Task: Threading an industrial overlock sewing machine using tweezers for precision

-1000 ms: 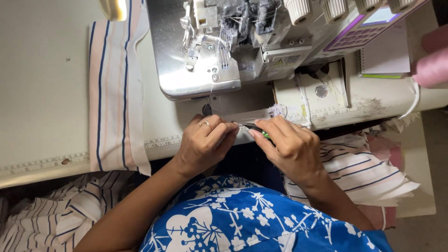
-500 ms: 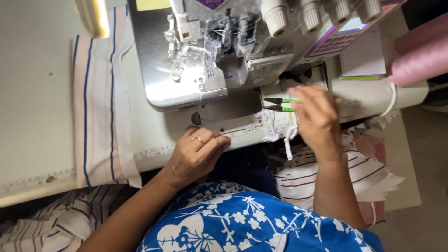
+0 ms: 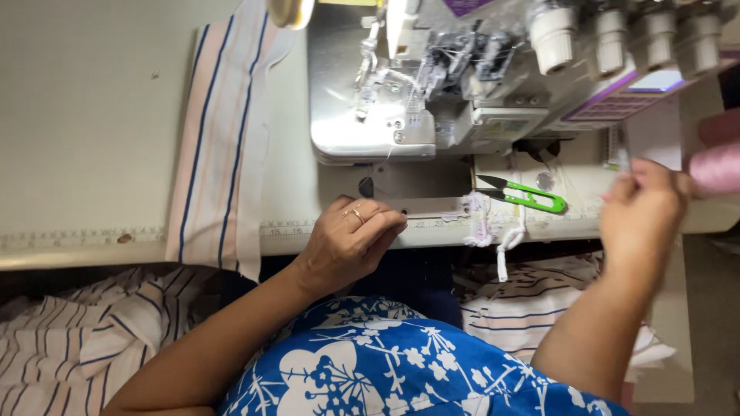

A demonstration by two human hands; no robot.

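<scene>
Snips (image 3: 526, 196): green-handled thread snips lying flat on the counter (image 3: 92, 139) just below the sewing machine (image 3: 432, 85); long axis near horizontal, slightly tilted; dark blades pointing left toward the machine bed, green loop end to the right.
Left hand (image 3: 351, 243): resting at the counter's front edge, fingers curled in narrow, ring on one finger; whether anything is pinched there, cannot tell.
Right hand (image 3: 644, 208): raised at the right by a pink thread cone (image 3: 717, 166), blurred, fingertips drawn together; grip contents unclear; well apart from the snips.
Striped cloth (image 3: 220, 146): hanging over the counter, left of the machine.
Change: half a second ago snips held in the right hand near the machine; now set down, right hand moved off rightward; left hand much as before.
</scene>
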